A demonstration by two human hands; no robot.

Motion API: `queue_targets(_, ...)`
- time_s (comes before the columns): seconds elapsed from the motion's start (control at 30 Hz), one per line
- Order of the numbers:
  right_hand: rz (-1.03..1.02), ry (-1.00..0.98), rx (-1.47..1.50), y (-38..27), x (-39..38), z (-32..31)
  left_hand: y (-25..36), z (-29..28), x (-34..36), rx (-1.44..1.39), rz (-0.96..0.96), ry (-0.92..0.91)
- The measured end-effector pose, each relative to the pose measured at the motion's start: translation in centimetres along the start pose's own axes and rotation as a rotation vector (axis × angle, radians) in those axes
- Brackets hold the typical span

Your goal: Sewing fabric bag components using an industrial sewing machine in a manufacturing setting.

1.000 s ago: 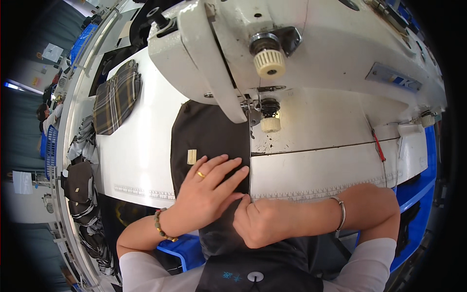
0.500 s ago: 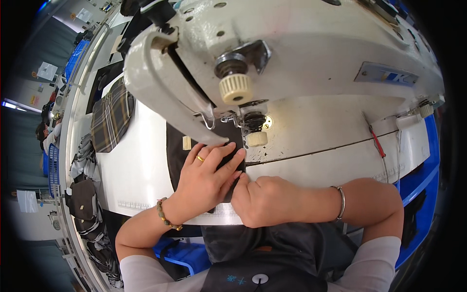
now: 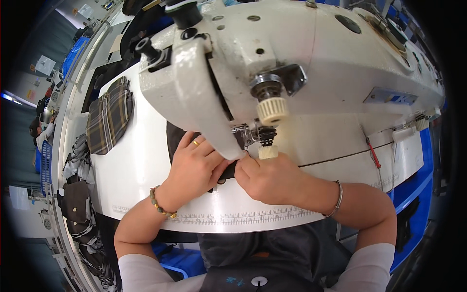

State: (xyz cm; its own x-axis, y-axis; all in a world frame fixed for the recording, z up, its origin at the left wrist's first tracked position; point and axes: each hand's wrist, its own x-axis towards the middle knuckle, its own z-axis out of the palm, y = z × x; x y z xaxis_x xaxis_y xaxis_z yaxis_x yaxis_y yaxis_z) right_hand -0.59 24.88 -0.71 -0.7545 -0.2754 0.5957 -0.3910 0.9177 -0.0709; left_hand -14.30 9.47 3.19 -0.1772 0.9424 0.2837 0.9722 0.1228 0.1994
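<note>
My left hand [image 3: 193, 164], with a gold ring and a beaded bracelet, rests with fingers stretched over a dark cloth piece [image 3: 174, 137]. Some of its fingertips are hidden behind the white sewing machine's [image 3: 194, 87] curved front guard. Close by on the right, my right hand [image 3: 272, 178] is closed, thumb and forefinger pinching the cloth's near right edge just in front of the presser foot [image 3: 249, 134]. The two hands nearly meet at this edge. The needle point cannot be made out.
A plaid fabric piece [image 3: 111, 117] lies left on the white table. Stacked dark pieces [image 3: 78, 207] stand beyond the table's left edge. Red-handled tweezers [image 3: 373, 153] lie at right, near a blue bin [image 3: 422, 187]. A printed ruler [image 3: 233, 216] runs along the near edge.
Both hands have moved farther from me, toward the presser foot, with the cloth. My left fingers have gone partly behind the guard. The whole view has shifted, so the machine sits farther right.
</note>
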Motion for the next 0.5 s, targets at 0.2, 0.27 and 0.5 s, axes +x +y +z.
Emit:
queue_targets(0.2, 0.087, -0.039, 0.085, 0.7, -0.2, -0.6, 2.0, -1.7, -1.9, 0.117, -0.065, 0.034)
queue_targets(0.27, 0.105, -0.02, 0.091, 0.9, -0.2, -0.6, 2.2, -1.5, -2.0, 0.14, -0.063, 0.098)
queue_targets(0.5, 0.092, 0.014, 0.067, 1.2, 0.4, -1.1, 0.9, -1.2, -1.9, 0.148, 0.137, 0.26)
